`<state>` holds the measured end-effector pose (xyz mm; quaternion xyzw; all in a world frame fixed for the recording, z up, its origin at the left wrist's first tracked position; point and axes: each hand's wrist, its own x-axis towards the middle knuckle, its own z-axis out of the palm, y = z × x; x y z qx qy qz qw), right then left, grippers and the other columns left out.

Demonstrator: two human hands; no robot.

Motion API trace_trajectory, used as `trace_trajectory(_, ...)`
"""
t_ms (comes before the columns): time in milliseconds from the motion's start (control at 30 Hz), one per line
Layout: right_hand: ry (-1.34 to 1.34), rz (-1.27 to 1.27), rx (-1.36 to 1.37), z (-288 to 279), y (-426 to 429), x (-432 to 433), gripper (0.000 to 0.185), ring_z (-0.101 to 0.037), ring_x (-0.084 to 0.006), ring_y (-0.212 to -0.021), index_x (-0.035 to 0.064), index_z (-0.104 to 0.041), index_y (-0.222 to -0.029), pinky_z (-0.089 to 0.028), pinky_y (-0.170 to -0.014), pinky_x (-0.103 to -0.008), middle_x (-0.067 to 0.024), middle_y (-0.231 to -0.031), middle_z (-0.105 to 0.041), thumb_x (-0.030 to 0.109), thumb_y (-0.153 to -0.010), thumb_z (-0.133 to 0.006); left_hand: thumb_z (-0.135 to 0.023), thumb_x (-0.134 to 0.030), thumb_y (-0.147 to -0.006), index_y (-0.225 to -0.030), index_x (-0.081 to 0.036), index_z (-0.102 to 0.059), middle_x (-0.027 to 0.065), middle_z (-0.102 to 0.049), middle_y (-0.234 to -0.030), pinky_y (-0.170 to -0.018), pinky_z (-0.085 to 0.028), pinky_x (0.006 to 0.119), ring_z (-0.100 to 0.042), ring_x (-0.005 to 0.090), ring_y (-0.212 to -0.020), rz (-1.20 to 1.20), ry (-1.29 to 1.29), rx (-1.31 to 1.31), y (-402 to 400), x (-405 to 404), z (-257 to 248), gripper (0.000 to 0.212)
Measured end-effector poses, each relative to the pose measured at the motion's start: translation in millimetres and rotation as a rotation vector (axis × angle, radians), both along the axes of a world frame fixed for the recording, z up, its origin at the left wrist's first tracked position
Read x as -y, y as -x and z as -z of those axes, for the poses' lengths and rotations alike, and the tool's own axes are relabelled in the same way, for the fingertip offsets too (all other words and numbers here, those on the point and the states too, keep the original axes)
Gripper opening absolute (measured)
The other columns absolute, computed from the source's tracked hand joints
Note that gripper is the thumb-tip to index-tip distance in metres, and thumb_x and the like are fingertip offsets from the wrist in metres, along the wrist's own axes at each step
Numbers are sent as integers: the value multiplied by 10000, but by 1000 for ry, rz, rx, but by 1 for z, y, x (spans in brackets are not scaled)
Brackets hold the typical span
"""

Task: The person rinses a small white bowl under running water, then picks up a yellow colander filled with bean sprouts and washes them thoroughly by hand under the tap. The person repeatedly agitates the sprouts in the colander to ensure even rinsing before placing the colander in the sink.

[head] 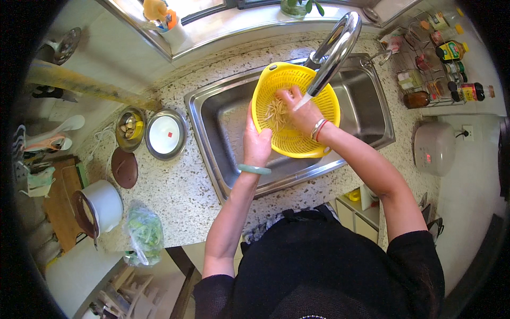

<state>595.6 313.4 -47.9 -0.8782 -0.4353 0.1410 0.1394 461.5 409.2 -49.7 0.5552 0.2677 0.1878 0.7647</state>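
Note:
My left hand point(257, 143) grips the left rim of a yellow plastic colander point(297, 150), held tilted over the stainless steel double sink point(215, 131). Inside the colander, my right hand point(303, 113) touches a small heap of thin, pale strips point(277, 113), perhaps bean sprouts; its fingertips are partly hidden, and whether they hold any strips cannot be told. The chrome faucet point(350, 36) arches above, and a stream of water point(301, 102) runs from its spout onto my right hand.
Left of the sink stand a steel bowl with garlic point(129, 125), a white dish point(164, 134) on a steel plate, a brown lid point(124, 168), a white pot point(105, 205) and bagged greens point(145, 233). A rack of bottles point(434, 63) and a rice cooker point(434, 147) are at right.

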Motion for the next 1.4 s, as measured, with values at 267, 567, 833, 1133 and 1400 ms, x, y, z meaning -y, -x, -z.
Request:
trace_trajectory(267,-196,263,-558,-23,-12,-2,394,-650,-251,-839,47,-586,-1123,-502,-738,-343,-127,-913,-668,369,-895,-595,-392,152,-757,-1397,-75,-368,79,-537,-1264,-987,-413,290,-509,168,-1165,21,44,71,4,-16,-1,680)
trace_trajectory(567,-424,575,-1496,-41,-11,5,329,-594,-161,-1010,74,-604,-1095,-499,-854,-368,-47,-1038,-629,305,-863,-633,-400,149,-764,-1389,-64,-370,70,-533,-1260,-974,-423,285,-520,162,-1138,8,35,76,7,-21,0,661)
trace_trajectory(833,-214,-31,-150,-42,-19,14,409,-597,-272,-1012,37,-598,-1114,-468,-874,-350,-126,-1168,-582,293,-805,-675,-393,157,-750,-1392,-48,-362,79,-530,-1266,-980,-419,283,-510,167,-1155,1,48,80,5,-12,-2,675)
trace_trajectory(1133,41,38,-75,-2,29,21,592,-574,-433,-970,54,-413,-1306,-488,-847,-451,-293,-1188,-468,106,-762,-642,-383,162,-725,-1398,-34,-352,100,-517,-1292,-994,-408,294,-499,182,-1181,-61,37,62,2,-2,10,702)
trace_trajectory(1400,-413,490,-700,-23,-5,5,384,-598,-103,-717,72,-592,-1098,-502,-625,-299,-37,-804,-625,307,-812,-696,-363,178,-707,-1389,-34,-359,102,-499,-1293,-1015,-386,290,-486,191,-1196,-46,28,48,2,-15,-7,715)
